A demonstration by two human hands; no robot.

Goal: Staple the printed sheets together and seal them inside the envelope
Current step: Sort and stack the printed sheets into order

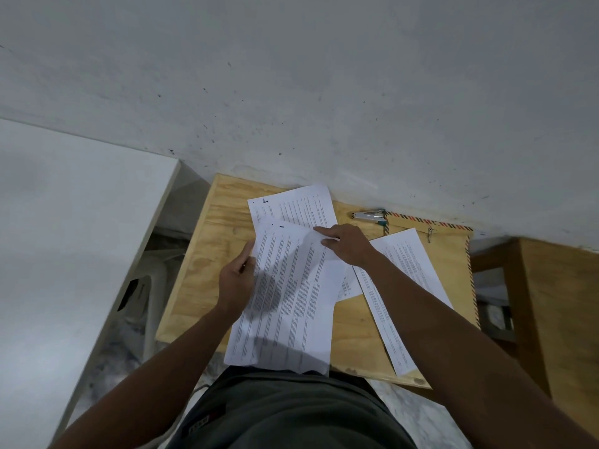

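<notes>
At worktop (pixel 353 338) centre, left hand (pixel 236 280) and right hand (pixel 348 244) pinch the top sheets (pixel 291 296). Square every edge first; stapler (pixel 369 216) and envelope (pixel 450 241) wait at far-right edge.

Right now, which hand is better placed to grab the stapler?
Right. The right hand is nearer the stapler at the table's far edge. The left hand grips the held sheets on the opposite side.
</notes>
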